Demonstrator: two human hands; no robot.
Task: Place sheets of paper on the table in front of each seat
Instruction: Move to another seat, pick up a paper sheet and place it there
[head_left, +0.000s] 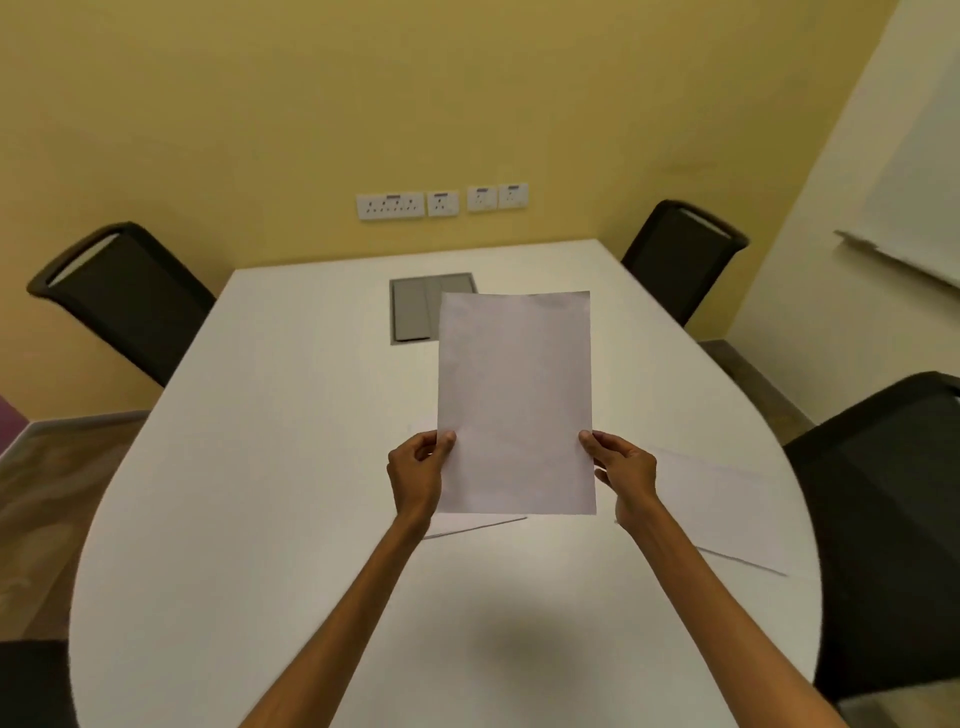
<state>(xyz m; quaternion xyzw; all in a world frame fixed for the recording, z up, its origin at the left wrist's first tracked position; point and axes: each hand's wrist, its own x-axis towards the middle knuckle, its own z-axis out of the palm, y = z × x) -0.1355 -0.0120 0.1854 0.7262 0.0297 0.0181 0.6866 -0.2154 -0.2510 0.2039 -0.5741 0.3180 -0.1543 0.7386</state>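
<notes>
I hold a white sheet of paper (515, 400) upright above the middle of the white oval table (249, 467). My left hand (418, 475) pinches its left edge and my right hand (626, 478) pinches its right edge. A second sheet (727, 514) lies flat on the table at the right, in front of the near right chair (883, 519). The corner of another sheet (472, 526) shows on the table just below the held one, mostly hidden by it.
Black chairs stand at the far left (124, 296), far right (680, 254) and near left corner (31, 680). A grey cable hatch (413, 309) is set in the tabletop. Wall sockets (441, 201) sit on the yellow wall. A whiteboard (919, 208) hangs at the right.
</notes>
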